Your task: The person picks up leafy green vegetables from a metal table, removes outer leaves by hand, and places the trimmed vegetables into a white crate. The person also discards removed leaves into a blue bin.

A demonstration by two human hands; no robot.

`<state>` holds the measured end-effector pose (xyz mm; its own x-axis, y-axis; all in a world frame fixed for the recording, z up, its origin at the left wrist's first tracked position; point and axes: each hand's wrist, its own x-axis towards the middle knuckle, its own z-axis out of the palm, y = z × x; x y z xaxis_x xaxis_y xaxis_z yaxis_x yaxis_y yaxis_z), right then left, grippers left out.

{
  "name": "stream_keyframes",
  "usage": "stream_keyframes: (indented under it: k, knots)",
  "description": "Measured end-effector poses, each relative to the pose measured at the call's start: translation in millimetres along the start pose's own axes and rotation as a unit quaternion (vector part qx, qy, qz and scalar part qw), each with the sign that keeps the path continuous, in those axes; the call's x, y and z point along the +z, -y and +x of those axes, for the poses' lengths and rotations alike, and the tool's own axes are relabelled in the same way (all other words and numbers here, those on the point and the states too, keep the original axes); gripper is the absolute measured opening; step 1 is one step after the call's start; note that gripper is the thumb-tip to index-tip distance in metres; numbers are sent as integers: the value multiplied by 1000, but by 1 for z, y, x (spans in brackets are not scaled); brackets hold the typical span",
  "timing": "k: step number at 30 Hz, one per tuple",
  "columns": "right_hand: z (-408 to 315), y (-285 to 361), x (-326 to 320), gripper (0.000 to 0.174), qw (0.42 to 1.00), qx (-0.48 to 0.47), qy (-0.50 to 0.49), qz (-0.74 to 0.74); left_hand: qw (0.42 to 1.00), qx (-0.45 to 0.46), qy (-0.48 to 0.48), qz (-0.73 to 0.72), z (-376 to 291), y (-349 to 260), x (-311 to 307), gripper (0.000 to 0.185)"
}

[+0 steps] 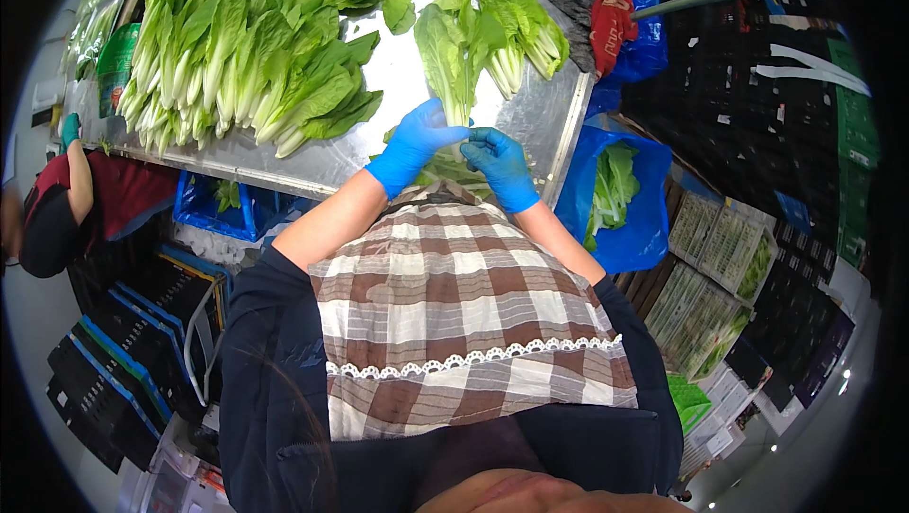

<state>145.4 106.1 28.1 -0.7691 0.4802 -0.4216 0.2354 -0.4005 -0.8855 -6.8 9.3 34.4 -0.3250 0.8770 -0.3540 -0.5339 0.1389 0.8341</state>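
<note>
My left hand (420, 142), in a blue glove, grips a head of leafy greens (452, 62) by its pale stalks. The leaves point away from me over the steel table (398, 59). My right hand (501, 166), also gloved in blue, has its curled fingertips pinched at the stalk base, which they partly cover. Under both hands, loose green leaves (444, 171) lie along the near table edge. Several more heads of greens (525, 34) rest just beyond and to the right. A large pile of the same greens (234, 66) spreads across the table's left side.
A blue-lined bin (650, 193) holding leaves stands right of the table; a blue-lined crate (213, 208) sits below its left edge. Red cloth (612, 30) and dark cloth (564, 9) lie at the right corner. Stacked crates (717, 250) flank the right. Another person (53, 208) is at left.
</note>
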Motion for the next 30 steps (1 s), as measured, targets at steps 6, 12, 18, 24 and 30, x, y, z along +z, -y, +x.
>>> stream_keyframes:
  k: [6, 12, 18, 24, 30]
  knots:
    - [4, -14, -1, 20, 1000, -15, -18, 7, 999, -11, -42, 31, 1, 11, -6, 48]
    - [-3, -11, -1, 16, 995, -66, -17, 78, 992, -30, -119, -11, 5, 8, -11, 50]
    - [-1, 11, -46, 24, 899, 29, 59, -433, 973, 63, -219, 27, 3, 12, -54, 44]
    - [47, 6, -48, 27, 879, -6, -8, -477, 969, 119, -215, 5, -4, -2, -57, 43]
    - [106, -16, -27, 32, 828, -119, -141, -530, 981, 62, -182, -20, -6, 3, -50, 47]
